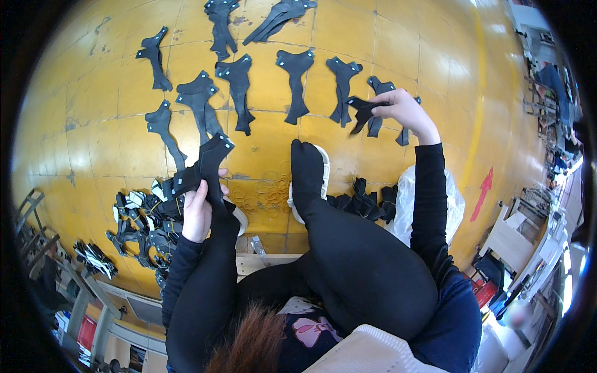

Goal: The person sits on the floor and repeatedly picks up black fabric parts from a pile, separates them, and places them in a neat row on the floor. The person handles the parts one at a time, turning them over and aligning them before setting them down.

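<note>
My left hand [197,217] is closed round a stack of dark fabric pieces [212,160] with small white labels, held beside my left knee. Stretched out to the right, my right hand [401,110] pinches another dark fabric piece [363,110] by one end, just above the floor. Beneath and beside that hand lie more such pieces, among them one fabric piece [375,124] partly covered by it. Rows of similar shapes spread across the floor, such as the fabric piece [295,84] in the middle and the fabric piece [235,93] left of it.
Tied black bundles [140,230] heap up at my left; more black bundles [360,202] lie by my right foot. Loose rubber bands [267,193] are scattered between my feet. A clear plastic bag [404,199] sits under my right arm. Worktables [516,239] stand far right on the yellow floor.
</note>
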Demonstrator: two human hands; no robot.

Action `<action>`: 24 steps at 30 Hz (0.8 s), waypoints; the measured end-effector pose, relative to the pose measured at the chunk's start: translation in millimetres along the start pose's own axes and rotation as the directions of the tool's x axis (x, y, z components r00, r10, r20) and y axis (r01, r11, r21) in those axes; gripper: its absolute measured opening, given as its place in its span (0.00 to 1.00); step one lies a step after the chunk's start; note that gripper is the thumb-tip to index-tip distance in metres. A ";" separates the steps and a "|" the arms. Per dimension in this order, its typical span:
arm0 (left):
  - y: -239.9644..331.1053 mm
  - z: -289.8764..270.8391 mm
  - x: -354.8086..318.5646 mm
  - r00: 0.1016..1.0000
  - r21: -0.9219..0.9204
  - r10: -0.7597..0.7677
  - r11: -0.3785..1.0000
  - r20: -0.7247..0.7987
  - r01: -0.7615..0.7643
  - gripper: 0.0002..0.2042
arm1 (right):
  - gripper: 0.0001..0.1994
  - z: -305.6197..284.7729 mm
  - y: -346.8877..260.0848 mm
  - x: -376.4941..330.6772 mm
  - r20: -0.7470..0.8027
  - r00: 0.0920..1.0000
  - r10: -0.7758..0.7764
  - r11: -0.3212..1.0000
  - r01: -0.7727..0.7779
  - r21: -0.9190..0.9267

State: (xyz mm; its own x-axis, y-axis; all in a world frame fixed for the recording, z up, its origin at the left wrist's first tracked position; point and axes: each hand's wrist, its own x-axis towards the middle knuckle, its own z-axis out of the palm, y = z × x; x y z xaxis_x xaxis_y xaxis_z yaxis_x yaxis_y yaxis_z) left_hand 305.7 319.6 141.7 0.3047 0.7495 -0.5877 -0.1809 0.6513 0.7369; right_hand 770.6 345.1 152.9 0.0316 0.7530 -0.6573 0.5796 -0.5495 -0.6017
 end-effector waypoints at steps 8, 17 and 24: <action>-4.4 -9.9 -2.4 1.000 0.006 -0.017 1.000 -0.002 0.017 0.14 | 0.13 -26.9 34.0 -25.3 0.051 0.985 0.167 0.986 -0.165 -0.038; 3.1 -6.3 -2.3 0.998 -0.074 -0.002 0.997 -0.065 -0.003 0.13 | 0.12 -2.4 69.1 -27.9 0.155 0.949 0.275 0.961 -0.269 -0.056; -3.9 -15.5 -5.0 0.998 -0.085 -0.021 0.996 -0.052 0.017 0.12 | 0.12 3.3 84.8 -26.7 0.173 0.940 0.295 0.955 -0.281 -0.100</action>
State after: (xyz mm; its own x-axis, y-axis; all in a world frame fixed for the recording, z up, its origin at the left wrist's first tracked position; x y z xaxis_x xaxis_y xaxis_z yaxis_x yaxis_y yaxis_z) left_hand 290.4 315.0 136.7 0.2594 0.7405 -0.6200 -0.2549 0.6717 0.6956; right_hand 816.2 277.3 118.0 0.0597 0.4832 -0.8735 0.6257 -0.6999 -0.3444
